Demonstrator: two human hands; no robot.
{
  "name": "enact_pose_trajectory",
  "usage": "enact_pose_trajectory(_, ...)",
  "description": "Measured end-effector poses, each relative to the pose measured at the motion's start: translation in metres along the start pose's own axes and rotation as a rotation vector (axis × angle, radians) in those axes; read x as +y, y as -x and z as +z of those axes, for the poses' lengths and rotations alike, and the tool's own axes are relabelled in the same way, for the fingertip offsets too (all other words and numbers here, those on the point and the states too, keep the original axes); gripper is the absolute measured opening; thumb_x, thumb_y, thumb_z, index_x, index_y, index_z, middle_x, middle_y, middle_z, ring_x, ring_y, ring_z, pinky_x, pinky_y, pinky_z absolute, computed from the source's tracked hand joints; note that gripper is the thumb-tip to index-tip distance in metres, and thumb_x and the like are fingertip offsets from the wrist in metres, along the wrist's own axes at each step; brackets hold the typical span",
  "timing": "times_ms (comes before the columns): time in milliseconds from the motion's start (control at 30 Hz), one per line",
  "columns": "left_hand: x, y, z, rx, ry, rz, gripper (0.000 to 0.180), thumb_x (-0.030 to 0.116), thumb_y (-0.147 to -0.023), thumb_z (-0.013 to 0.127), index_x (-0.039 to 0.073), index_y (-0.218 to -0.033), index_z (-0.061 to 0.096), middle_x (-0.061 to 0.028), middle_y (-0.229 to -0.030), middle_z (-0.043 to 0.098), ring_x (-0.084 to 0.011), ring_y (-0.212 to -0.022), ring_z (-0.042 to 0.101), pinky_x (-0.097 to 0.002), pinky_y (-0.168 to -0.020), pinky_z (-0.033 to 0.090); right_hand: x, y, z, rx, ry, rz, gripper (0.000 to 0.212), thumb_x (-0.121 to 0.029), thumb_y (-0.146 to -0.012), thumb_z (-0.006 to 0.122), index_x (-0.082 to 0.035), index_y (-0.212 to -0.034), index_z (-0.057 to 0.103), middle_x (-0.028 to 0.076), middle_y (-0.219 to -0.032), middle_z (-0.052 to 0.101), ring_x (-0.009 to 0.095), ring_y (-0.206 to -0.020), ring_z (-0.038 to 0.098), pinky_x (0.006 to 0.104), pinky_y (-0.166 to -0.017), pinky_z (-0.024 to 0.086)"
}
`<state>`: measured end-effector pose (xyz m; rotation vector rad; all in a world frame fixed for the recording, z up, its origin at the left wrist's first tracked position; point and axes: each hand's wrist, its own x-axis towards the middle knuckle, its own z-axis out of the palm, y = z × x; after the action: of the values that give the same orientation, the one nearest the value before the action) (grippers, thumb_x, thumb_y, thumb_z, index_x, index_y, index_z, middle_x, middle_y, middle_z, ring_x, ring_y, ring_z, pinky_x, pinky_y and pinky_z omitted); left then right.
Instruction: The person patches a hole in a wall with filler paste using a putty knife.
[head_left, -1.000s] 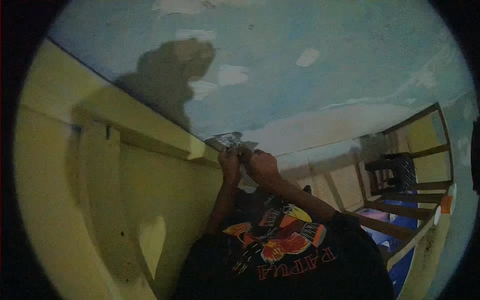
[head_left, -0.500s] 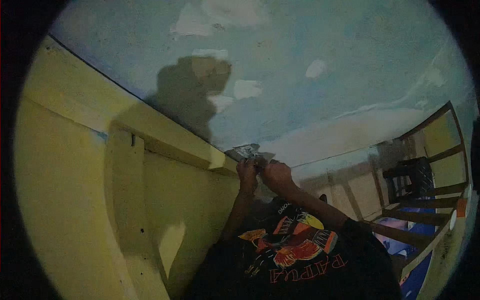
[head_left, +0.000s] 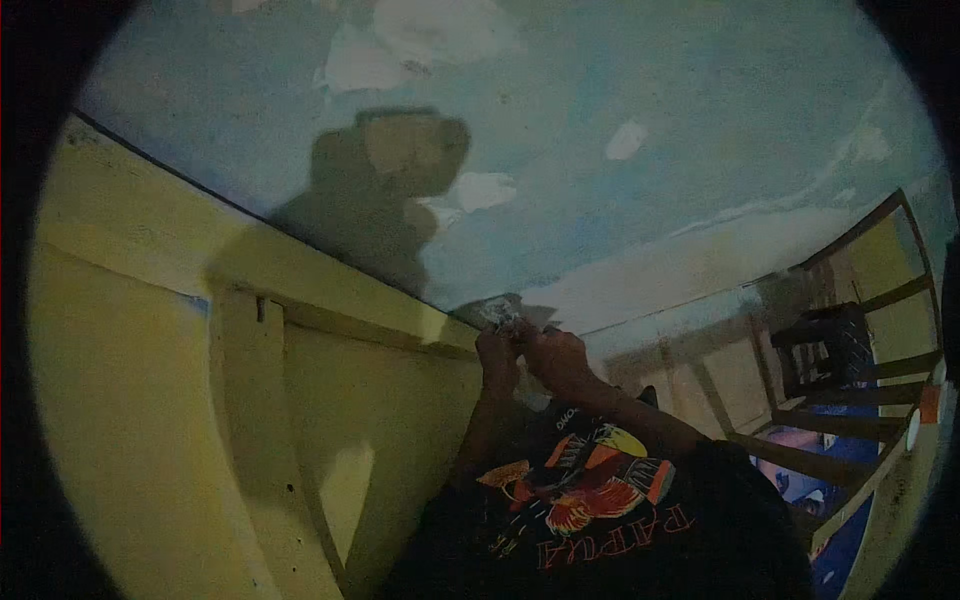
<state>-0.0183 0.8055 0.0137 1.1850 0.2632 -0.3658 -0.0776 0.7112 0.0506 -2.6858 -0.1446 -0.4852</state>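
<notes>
Held thing: a small crumpled silvery piece [head_left: 497, 312] is pinched up at the join of the yellow wall [head_left: 140, 400] and the blue patched ceiling [head_left: 600, 200].
Left hand [head_left: 497, 357]: closed on the piece from below.
Right hand [head_left: 557, 360]: closed beside it, fingers curled (contact is too dim to be settled).
Handling: judged light, thin and easily creased; best taken at its edges by fingertips.
Count: one piece, two hands, one dark wooden chair [head_left: 850, 350].
</notes>
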Motion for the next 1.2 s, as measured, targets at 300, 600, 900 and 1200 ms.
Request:
enact_pose_trajectory(300,-0.015,-0.032,-0.030,0.041,-0.754,0.061,0.010,0.008,-0.071,0.049,-0.002,-0.072,0.047,-0.0057,-0.066,0.049,-0.0140,-0.056,0.049,-0.0263,-0.047,0.041,0.002,-0.013,0.014,-0.056,-0.057,0.025,0.020,-0.007,-0.071,0.044,0.001,-0.089,0.045,0.012,-0.056,0.049,0.026,-0.054,0.052,0.0333,-0.045,0.041)
enact_pose_trajectory(600,0.018,0.002,-0.002,0.000,-0.304,-0.005,0.008,0.008,-0.074,0.048,0.001,-0.069,0.049,-0.0039,-0.067,0.050,-0.0122,-0.058,0.050,-0.0263,-0.050,0.043,-0.003,-0.011,-0.008,-0.157,-0.032,0.147,0.026,-0.014,-0.070,0.048,-0.007,-0.096,0.045,0.010,-0.059,0.052,0.023,-0.053,0.054,0.0331,-0.045,0.043)
enact_pose_trajectory(900,-0.012,-0.019,-0.015,-0.016,-0.663,0.390,0.009,0.008,-0.073,0.048,0.001,-0.068,0.049,-0.0049,-0.064,0.049,-0.0141,-0.056,0.047,-0.0275,-0.049,0.040,-0.005,-0.009,-0.021,-0.069,0.023,0.123,0.022,-0.014,-0.070,0.048,-0.008,-0.092,0.046,0.010,-0.054,0.050,0.021,-0.047,0.052,0.0313,-0.039,0.040)
enact_pose_trajectory(1200,-0.006,-0.002,-0.010,-0.069,0.042,0.138,0.013,0.011,-0.073,0.050,0.001,-0.066,0.047,-0.0052,-0.061,0.048,-0.0111,-0.055,0.045,-0.0264,-0.049,0.039,0.002,-0.004,0.001,0.053,-0.077,0.039,0.020,-0.014,-0.071,0.047,-0.008,-0.090,0.046,0.008,-0.049,0.048,0.021,-0.042,0.050,0.0316,-0.036,0.039)
